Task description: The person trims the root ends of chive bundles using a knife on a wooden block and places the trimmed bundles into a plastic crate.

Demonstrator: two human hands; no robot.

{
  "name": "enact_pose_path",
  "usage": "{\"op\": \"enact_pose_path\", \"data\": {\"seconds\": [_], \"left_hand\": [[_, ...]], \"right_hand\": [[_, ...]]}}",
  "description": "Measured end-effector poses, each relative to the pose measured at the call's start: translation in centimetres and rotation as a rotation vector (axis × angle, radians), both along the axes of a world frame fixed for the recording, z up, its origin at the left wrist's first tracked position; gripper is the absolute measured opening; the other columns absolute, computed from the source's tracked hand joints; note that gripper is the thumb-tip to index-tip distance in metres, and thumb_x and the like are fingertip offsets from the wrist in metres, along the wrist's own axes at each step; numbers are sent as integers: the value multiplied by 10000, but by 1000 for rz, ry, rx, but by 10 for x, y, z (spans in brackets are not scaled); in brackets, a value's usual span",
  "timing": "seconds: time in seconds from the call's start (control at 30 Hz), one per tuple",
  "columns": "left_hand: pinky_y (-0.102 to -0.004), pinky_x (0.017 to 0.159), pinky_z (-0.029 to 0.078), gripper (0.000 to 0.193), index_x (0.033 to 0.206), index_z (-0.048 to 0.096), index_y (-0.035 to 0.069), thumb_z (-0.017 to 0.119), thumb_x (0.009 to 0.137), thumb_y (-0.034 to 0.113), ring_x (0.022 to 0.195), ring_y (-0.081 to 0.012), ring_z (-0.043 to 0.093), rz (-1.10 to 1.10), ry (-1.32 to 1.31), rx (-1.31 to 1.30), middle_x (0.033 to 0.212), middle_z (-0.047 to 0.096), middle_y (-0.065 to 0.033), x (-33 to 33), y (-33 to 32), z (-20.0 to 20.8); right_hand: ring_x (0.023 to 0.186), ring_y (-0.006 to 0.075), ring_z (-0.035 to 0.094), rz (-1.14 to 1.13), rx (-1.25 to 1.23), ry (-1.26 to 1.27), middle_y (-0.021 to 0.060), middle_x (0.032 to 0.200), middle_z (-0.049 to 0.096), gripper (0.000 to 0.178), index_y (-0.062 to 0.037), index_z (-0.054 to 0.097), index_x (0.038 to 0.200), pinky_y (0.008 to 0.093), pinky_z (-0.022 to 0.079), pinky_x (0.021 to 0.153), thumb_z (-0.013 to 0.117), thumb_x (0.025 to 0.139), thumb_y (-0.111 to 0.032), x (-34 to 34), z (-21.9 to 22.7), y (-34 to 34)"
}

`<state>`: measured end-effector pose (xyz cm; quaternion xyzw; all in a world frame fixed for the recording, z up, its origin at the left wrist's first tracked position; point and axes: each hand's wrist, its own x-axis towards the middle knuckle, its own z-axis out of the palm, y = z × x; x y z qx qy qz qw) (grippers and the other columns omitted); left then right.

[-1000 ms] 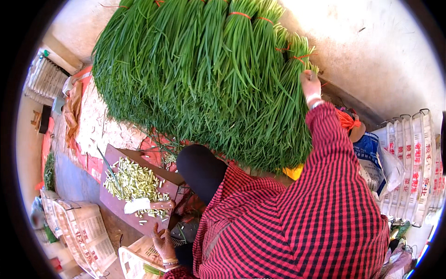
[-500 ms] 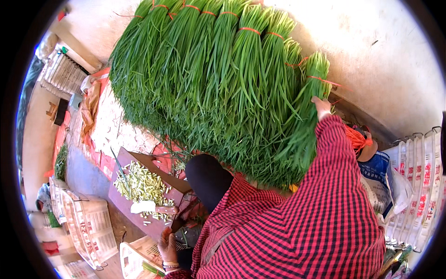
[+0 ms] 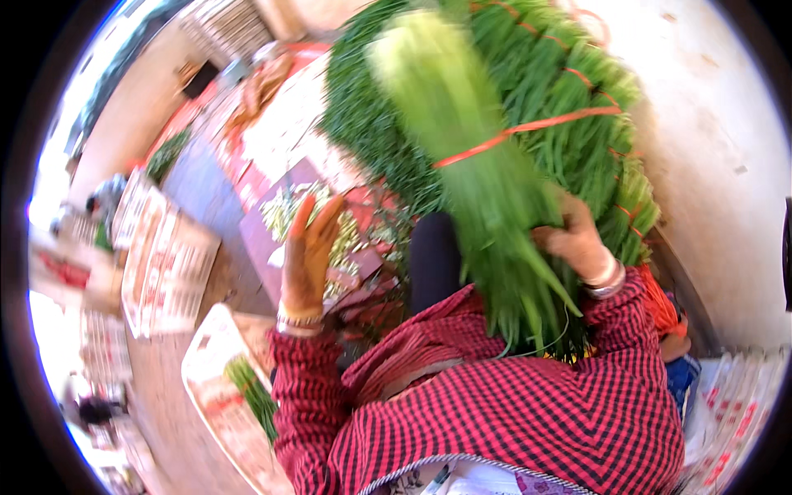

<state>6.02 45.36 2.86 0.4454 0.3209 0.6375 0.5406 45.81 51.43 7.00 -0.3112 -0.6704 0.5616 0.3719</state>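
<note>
The right hand [image 3: 577,239], toward three o'clock from the middle of the view, has its fingers wrapped on the leafy part of a long green bundle [image 3: 462,107]. That bundle tilts, its pale, motion-blurred ends pointing to twelve o'clock and its loose leaf tips hanging toward five; an orange tie [image 3: 478,148] circles it. At nine o'clock the left hand [image 3: 309,260] is raised with fingers spread, holding nothing. It partly hides a purplish board [image 3: 253,231] scattered with pale cut pieces [image 3: 280,202]. More tied bundles [image 3: 610,82] lie heaped at one o'clock. Between seven and eight, a pale crate [image 3: 198,371] contains short greens [image 3: 252,396].
</note>
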Motion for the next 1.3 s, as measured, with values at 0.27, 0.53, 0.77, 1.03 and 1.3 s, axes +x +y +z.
{"op": "enact_pose_path", "data": {"seconds": [0.27, 0.53, 0.77, 1.03, 1.3], "left_hand": [[-534, 1108, 385, 775, 1514, 376, 116, 571, 922, 575, 1322, -361, 472, 534, -214, 269, 1500, 449, -149, -84, -117, 71], [-461, 1109, 410, 649, 1457, 414, 15, 689, 894, 184, 1254, -287, 549, 1208, 567, 150, 1404, 528, -156, -132, -263, 176], [-382, 858, 549, 852, 1388, 468, 60, 885, 668, 244, 1060, -264, 635, 894, 1682, -192, 1213, 612, -142, -113, -129, 92], [-451, 856, 532, 1057, 1506, 318, 168, 869, 644, 436, 1046, -373, 613, 641, 1703, -750, 1151, 577, -185, -124, -26, -83], [-410, 1153, 340, 1425, 1521, 84, -106, 909, 566, 555, 1409, -437, 352, 409, 1375, -747, 1549, 257, -329, -158, 4, -109]], "right_hand": [[1075, 265, 664, 761, 11, 49, 202, 1105, 698, 629, 54, 617, 1240, 360, 493, 962, 668, 922, -486, -236, -39, -6], [1092, 348, 639, 576, 678, -1104, 188, 1217, 608, 544, -17, 580, 1232, 525, 531, 872, 674, 846, -388, -329, -121, -13], [1070, 397, 647, 333, 3, -818, 265, 1086, 668, 483, -14, 545, 1230, 441, 501, 916, 613, 851, -305, -370, -189, 27], [632, 75, 574, 394, -530, -103, -14, 753, 558, 392, -59, 573, 1201, 244, 470, 508, 667, 938, -334, -296, -142, 46], [945, 394, 662, 145, 217, -483, 172, 1035, 698, 357, -87, 551, 1247, 443, 541, 791, 589, 944, -272, -269, -156, 35]]}}
